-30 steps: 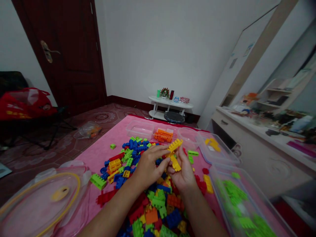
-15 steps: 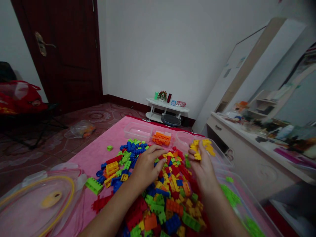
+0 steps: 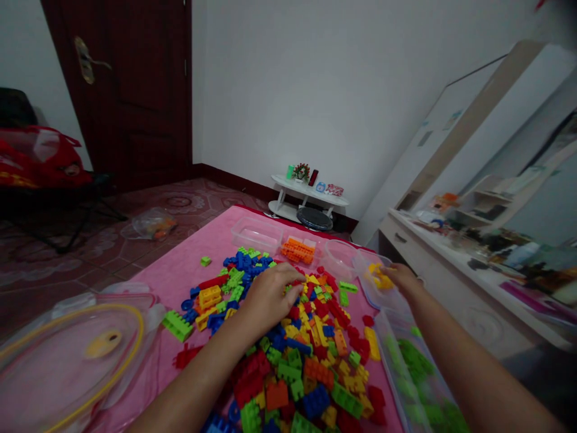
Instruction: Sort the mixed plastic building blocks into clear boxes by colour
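Note:
A heap of mixed plastic bricks [image 3: 297,355] in red, yellow, blue, green and orange lies on the pink cloth [image 3: 189,273]. My left hand [image 3: 270,293] rests palm down on the heap's far part, fingers loosely spread over the bricks and gripping none that I can see. My right hand [image 3: 400,278] reaches to the right into a clear container [image 3: 367,291] that holds yellow bricks [image 3: 378,276]. Its fingertips are at those bricks. The fingers are smeared, so whether they still hold a brick is unclear.
A clear box of green bricks [image 3: 415,367] stands at the near right. Farther back are a clear tub of orange bricks [image 3: 297,249] and an empty-looking tub [image 3: 255,233]. A large clear lid [image 3: 67,361] lies at the near left. A dresser [image 3: 455,288] runs along the right.
My right hand carried yellow bricks from over the heap rightwards into the clear container. My left hand sank from the yellow bricks onto the heap and stayed there.

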Demonstrator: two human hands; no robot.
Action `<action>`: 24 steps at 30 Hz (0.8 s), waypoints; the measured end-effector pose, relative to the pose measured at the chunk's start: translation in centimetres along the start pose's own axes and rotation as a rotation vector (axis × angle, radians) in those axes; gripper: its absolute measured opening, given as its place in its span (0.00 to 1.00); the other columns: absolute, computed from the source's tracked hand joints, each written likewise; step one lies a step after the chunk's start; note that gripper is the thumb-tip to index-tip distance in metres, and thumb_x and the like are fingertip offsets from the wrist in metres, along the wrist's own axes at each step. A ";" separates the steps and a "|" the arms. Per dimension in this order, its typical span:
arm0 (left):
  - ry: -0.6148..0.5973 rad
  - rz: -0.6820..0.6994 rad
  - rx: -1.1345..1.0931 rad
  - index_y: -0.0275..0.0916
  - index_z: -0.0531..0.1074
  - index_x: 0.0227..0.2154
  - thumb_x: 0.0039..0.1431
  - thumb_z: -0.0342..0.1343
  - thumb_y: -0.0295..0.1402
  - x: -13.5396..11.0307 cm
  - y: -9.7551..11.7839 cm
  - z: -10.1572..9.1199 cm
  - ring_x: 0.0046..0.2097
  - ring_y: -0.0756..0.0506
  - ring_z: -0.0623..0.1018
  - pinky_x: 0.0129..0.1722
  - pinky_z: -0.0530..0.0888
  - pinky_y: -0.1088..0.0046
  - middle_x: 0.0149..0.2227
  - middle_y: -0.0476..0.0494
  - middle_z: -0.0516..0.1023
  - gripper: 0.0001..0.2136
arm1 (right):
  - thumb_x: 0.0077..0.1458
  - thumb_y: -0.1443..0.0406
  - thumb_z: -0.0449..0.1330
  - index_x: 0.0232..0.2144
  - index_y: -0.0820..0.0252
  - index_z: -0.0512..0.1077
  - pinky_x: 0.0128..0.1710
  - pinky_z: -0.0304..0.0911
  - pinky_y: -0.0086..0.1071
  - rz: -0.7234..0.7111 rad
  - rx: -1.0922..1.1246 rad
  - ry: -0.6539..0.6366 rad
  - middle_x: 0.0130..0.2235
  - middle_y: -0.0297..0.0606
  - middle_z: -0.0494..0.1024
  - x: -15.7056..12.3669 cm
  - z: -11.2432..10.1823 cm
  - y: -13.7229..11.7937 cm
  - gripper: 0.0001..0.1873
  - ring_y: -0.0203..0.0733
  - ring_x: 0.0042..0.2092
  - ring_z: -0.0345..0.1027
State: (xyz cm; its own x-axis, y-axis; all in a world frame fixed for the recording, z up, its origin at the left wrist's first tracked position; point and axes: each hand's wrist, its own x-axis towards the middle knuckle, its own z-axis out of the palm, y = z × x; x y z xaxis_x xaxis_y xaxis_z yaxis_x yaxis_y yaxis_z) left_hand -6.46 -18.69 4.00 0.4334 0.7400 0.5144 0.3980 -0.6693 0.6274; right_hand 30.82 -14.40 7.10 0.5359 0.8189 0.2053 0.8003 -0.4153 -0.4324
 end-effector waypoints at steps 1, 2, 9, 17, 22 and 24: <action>-0.034 -0.003 0.018 0.40 0.77 0.37 0.57 0.53 0.29 -0.1 -0.1 0.0 0.43 0.45 0.75 0.45 0.69 0.71 0.39 0.45 0.77 0.09 | 0.48 0.60 0.60 0.35 0.67 0.75 0.32 0.65 0.36 -0.023 -0.028 -0.045 0.34 0.50 0.77 -0.4 0.2 -0.3 0.15 0.49 0.35 0.73; -0.074 -0.004 0.036 0.40 0.77 0.38 0.57 0.53 0.30 -0.1 -0.1 0.1 0.43 0.45 0.75 0.45 0.69 0.71 0.39 0.44 0.77 0.09 | 0.47 0.62 0.61 0.34 0.65 0.76 0.34 0.64 0.34 -0.051 -0.033 -0.093 0.34 0.48 0.78 -0.9 0.3 -0.7 0.13 0.47 0.36 0.73; -0.314 0.002 0.131 0.42 0.76 0.42 0.54 0.56 0.32 -0.5 -0.3 0.3 0.44 0.44 0.76 0.45 0.70 0.71 0.41 0.44 0.78 0.12 | 0.34 0.68 0.66 0.38 0.55 0.76 0.35 0.59 0.33 -0.410 -0.674 -0.480 0.39 0.41 0.78 -10.0 1.0 -3.2 0.22 0.49 0.41 0.71; -0.399 0.015 0.181 0.43 0.75 0.42 0.55 0.55 0.35 -0.9 -0.9 0.9 0.44 0.42 0.76 0.42 0.69 0.70 0.42 0.44 0.79 0.12 | 0.47 0.69 0.57 0.40 0.61 0.73 0.37 0.59 0.37 -0.660 -0.825 -0.508 0.39 0.49 0.77 -14.6 2.0 -1.8 0.15 0.53 0.43 0.70; -0.414 0.005 0.187 0.43 0.76 0.39 0.54 0.55 0.35 -1.0 -0.6 0.7 0.42 0.43 0.77 0.39 0.69 0.72 0.39 0.44 0.79 0.10 | 0.45 0.66 0.59 0.45 0.62 0.72 0.38 0.61 0.36 -0.536 -0.689 -0.476 0.43 0.48 0.76 -11.8 0.6 -1.2 0.21 0.51 0.43 0.71; -0.400 0.004 0.186 0.43 0.77 0.39 0.55 0.55 0.34 -0.9 -0.4 0.6 0.41 0.43 0.77 0.38 0.69 0.72 0.38 0.44 0.79 0.10 | 0.44 0.63 0.61 0.50 0.60 0.70 0.40 0.62 0.37 -0.421 -0.629 -0.421 0.46 0.48 0.75 -9.0 -0.8 -0.8 0.27 0.51 0.46 0.70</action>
State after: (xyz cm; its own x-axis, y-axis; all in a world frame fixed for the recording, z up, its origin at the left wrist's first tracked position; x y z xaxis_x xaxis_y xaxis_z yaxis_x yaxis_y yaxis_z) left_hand -6.56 -19.13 2.92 0.6993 0.6779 0.2267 0.5191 -0.6996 0.4910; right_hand 25.61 -21.74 6.31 0.1171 0.9806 -0.1572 0.9765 -0.0848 0.1980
